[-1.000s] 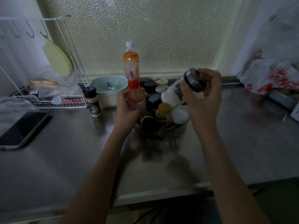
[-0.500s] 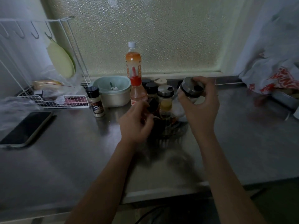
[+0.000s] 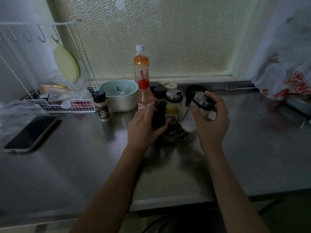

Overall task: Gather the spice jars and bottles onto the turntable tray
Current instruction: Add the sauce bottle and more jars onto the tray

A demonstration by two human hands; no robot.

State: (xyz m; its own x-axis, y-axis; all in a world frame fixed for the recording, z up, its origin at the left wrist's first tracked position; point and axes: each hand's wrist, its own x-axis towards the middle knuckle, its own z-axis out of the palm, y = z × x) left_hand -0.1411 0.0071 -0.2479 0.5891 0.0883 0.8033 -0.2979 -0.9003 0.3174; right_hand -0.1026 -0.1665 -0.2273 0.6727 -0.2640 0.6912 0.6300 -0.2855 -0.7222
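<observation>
The right hand [image 3: 211, 120] holds a glass jar [image 3: 201, 106] by its steel cap, fingers [image 3: 195, 108] closed round the top, the jar tilted over the right side of the tray [image 3: 178, 139], probably so that it can be let down into a gap among the jars already packed there. The left hand [image 3: 143, 128] is at the tray's left side, fingers curled on a dark bottle [image 3: 158, 117], seemingly to steady it or shift it aside and make room; the grip itself is partly hidden. The tray sits toward the back edge of the table [image 3: 67, 165], about midway along it, crowded with a steel-capped jar [image 3: 174, 102] of yellow stuff, several black-capped ones, a red-nozzled bottle [image 3: 144, 96] and a tall orange bottle [image 3: 141, 68] whose label is too blurred to read. One spice jar [image 3: 101, 106] with a black cap stands alone on the table just left of the tray, beside a bowl [image 3: 120, 95], so it is not yet gathered; its brown label carries white characters that I cannot make out. A phone [image 3: 32, 132] lies near the left edge. At the right edge a plastic bag [image 3: 289, 81] shows red lettering, unreadable here.
</observation>
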